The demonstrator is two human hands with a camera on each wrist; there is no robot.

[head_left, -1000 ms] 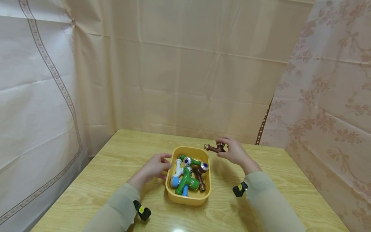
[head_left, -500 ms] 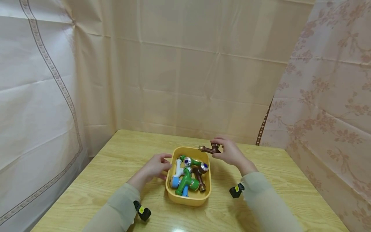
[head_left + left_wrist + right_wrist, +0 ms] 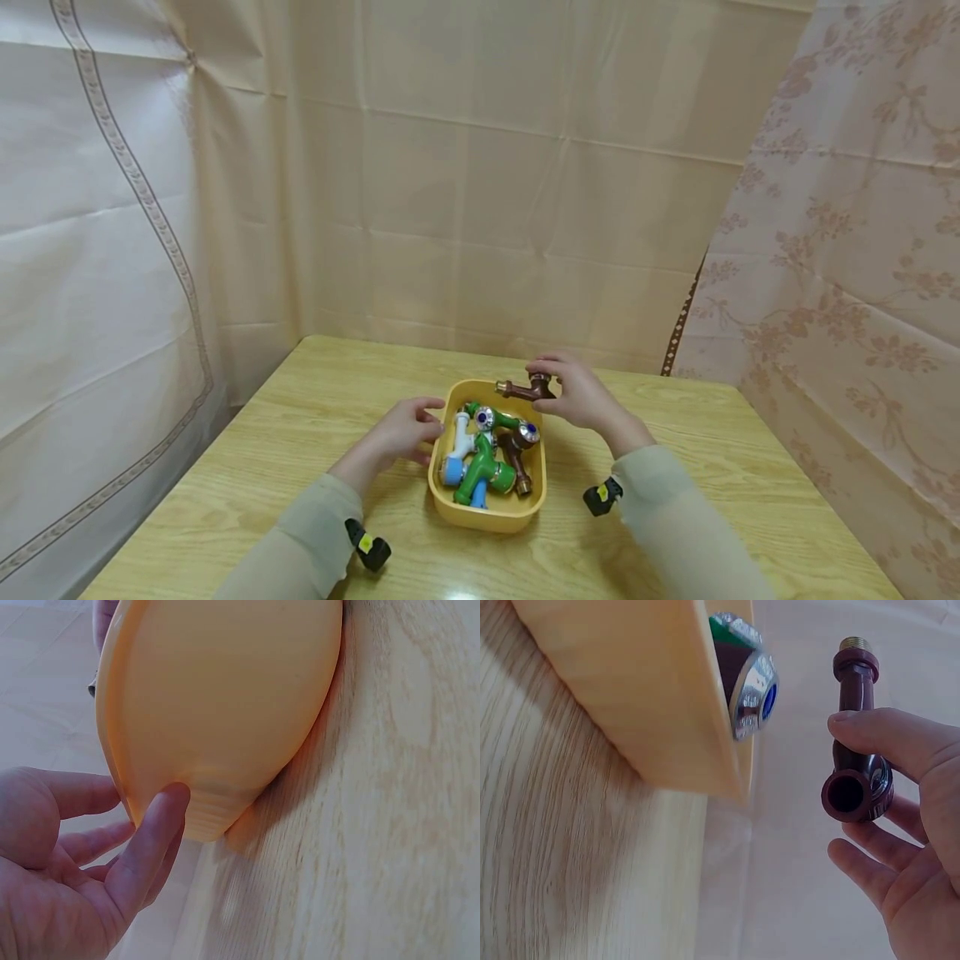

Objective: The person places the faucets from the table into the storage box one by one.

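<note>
In the head view a yellow plastic tub [image 3: 487,521] holds several plastic taps: a white one [image 3: 462,437] with a blue end, a green one [image 3: 480,475] and a brown one [image 3: 517,467] among them. Above the tub's far right corner, my right hand [image 3: 581,400] pinches another brown tap [image 3: 528,389], its brass threaded end pointing left. The right wrist view shows the thumb across this tap [image 3: 855,742] and its open spout facing the camera. My left hand [image 3: 405,429] is at the tub's left side; in the left wrist view its loosely extended fingers [image 3: 154,840] rest at the wall and rim.
A light wooden table [image 3: 330,375] carries the tub. Beige curtains [image 3: 480,208] hang behind it, with a floral one [image 3: 847,292] on the right. Small black wrist cameras [image 3: 367,546] sit at both sleeves.
My right hand has moved left with the brown tap, from beside the tub to over its far right corner. The left hand and the tub have stayed put.
</note>
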